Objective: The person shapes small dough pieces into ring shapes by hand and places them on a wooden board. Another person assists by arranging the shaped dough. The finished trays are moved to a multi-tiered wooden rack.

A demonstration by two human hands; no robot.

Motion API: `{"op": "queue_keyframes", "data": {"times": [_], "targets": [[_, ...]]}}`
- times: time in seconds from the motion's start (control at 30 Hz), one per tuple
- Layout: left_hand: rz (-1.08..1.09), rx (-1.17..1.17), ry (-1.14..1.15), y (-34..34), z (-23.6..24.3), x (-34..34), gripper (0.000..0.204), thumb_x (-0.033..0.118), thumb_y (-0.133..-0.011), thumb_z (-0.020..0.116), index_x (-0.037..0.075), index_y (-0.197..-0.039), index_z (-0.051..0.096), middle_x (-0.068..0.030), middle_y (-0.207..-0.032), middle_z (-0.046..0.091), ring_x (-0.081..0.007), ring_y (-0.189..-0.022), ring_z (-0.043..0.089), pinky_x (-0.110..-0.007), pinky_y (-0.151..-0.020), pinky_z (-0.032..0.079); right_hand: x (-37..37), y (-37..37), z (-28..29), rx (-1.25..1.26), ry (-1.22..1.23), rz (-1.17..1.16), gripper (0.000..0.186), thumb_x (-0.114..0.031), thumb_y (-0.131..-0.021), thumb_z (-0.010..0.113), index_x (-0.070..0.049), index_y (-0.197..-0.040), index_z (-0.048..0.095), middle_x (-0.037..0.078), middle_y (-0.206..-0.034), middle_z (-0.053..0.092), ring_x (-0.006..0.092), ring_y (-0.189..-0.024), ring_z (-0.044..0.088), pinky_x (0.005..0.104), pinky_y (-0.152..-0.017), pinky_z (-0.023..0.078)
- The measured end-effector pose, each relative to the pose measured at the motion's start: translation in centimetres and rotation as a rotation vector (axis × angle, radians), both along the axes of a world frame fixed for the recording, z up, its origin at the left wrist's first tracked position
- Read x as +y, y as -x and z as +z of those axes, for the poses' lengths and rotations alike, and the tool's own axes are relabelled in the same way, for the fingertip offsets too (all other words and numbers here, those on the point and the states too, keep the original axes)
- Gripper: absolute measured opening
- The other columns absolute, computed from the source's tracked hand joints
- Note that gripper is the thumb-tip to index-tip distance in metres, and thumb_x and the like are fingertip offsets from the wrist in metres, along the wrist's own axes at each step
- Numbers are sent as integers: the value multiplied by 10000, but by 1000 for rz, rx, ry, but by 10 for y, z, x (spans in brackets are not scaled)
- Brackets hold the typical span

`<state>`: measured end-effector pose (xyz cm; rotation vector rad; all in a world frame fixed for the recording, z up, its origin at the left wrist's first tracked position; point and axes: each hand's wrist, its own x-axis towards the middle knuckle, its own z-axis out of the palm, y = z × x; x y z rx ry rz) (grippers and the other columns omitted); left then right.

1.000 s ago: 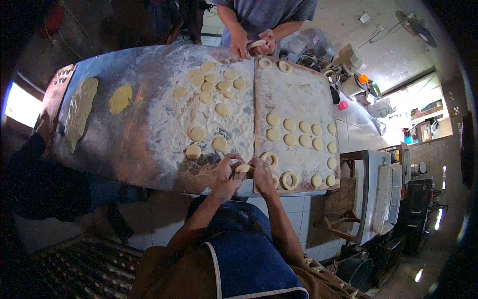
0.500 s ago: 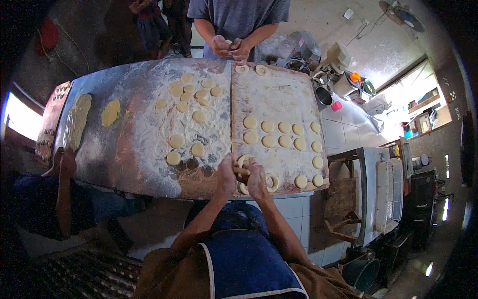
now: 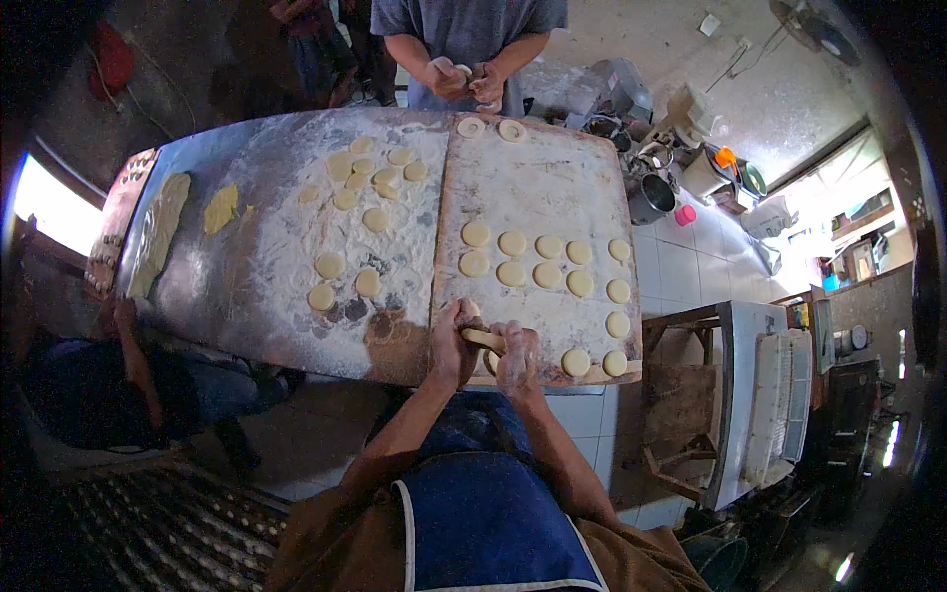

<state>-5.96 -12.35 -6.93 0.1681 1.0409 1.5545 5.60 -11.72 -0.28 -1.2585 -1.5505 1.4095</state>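
Between my hands, over the near edge of the floured wooden board (image 3: 533, 187), is a piece of dough (image 3: 483, 340), seen edge-on as a thick strip. My left hand (image 3: 452, 345) grips its left end, fingers curled round it. My right hand (image 3: 517, 357) closes on the other end. Another bit of dough (image 3: 491, 363) lies on the board, partly hidden by my right hand. Round dough pieces (image 3: 512, 243) sit in rows on the board ahead and to the right. Two dough rings (image 3: 511, 130) lie at its far edge.
More dough rounds (image 3: 375, 219) lie on the floured metal table (image 3: 276, 296) to the left, with a yellow lump (image 3: 221, 208) and a long dough slab (image 3: 161, 232). Across the table a person (image 3: 464, 79) handles dough. Another person (image 3: 128, 375) is at the left.
My hands have moved slightly apart, and the dough between them shows as a longer strip. The view has shifted a little. The person opposite has drawn their hands somewhat apart.
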Motion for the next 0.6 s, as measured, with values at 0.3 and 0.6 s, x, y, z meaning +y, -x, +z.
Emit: {"op": "queue_keyframes", "data": {"times": [0.3, 0.6], "targets": [[-123, 353, -29, -36, 54, 0, 333, 344, -983, 420, 68, -834, 532, -24, -738, 523, -136, -654, 494, -314, -611, 432, 8, -29, -3, -68, -264, 24, 600, -470, -982, 319, 10, -769, 610, 191, -650, 573, 300, -589, 567, 394, -558, 432], [-64, 1089, -16, -30, 42, 37, 359, 347, -974, 424, 19, -891, 543, -127, -736, 528, -292, -674, 509, -410, -671, 441, 41, -42, 18, -145, -203, -5, 348, -162, -750, 767, 51, -960, 588, 116, -687, 616, 224, -659, 587, 376, -660, 484]]}}
